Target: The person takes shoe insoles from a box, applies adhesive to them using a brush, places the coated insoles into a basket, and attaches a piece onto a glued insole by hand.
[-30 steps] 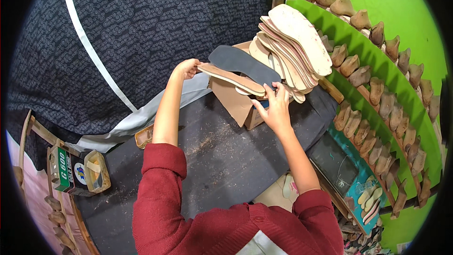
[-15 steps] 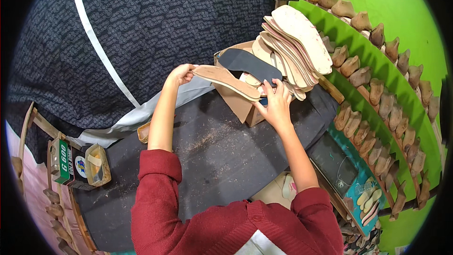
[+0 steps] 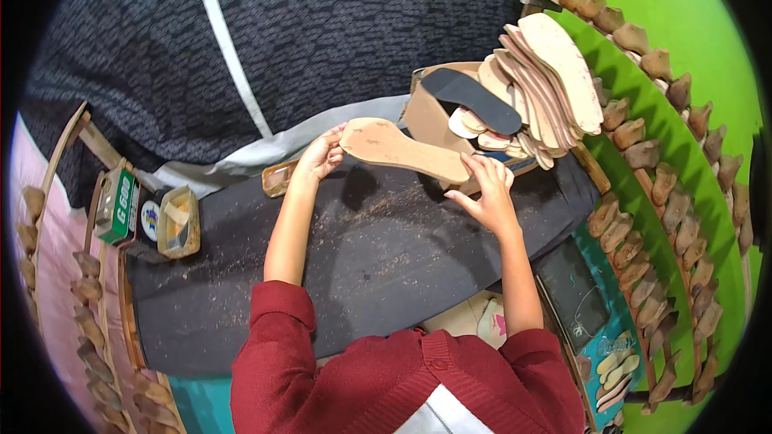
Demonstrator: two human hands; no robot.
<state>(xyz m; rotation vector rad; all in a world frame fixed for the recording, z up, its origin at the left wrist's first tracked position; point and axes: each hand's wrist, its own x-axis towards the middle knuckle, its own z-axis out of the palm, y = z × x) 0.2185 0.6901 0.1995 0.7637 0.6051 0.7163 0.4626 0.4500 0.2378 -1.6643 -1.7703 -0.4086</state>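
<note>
"At twelve o'clock, just above centre, what was up?"

"Tan sole [image 3: 406,154], one, held over the dark table [image 3: 362,273]. Wide end pointed to ten, narrow end to three."

"Hands?"

"Two. Left hand [image 3: 320,159], at ten, pinched the wide end's edge between thumb and fingers. Right hand [image 3: 492,199], at three, had fingers on the narrow end, thumb splayed lower; couldn't tell if it gripped."

"How far along?"

"My read: one sole was out and in hand, apart from the pile. Nothing else lay between the forearms bar crumbs. Left at the box: the dark sole, the stack, the small bits."

"Counts?"

"Cardboard box [image 3: 426,122], one, at one o'clock. Dark sole [image 3: 474,98], one, lying tilted across its top. Sole stack [image 3: 559,72], one, at two, leaning at the box; six soles at least, edges merged, no exact number. Pale pieces [image 3: 464,123], a few, beside the dark sole, overlapped."

"Left side?"

"At nine: one green-and-black tin [image 3: 121,210], one plastic tub [image 3: 178,225] just beside it. Nearer the left forearm, one small tan container [image 3: 277,179]."

"Wooden lasts?"

"Rows at three [image 3: 643,153], more at eight. Dozens; overlapped, skipped the count."
</note>
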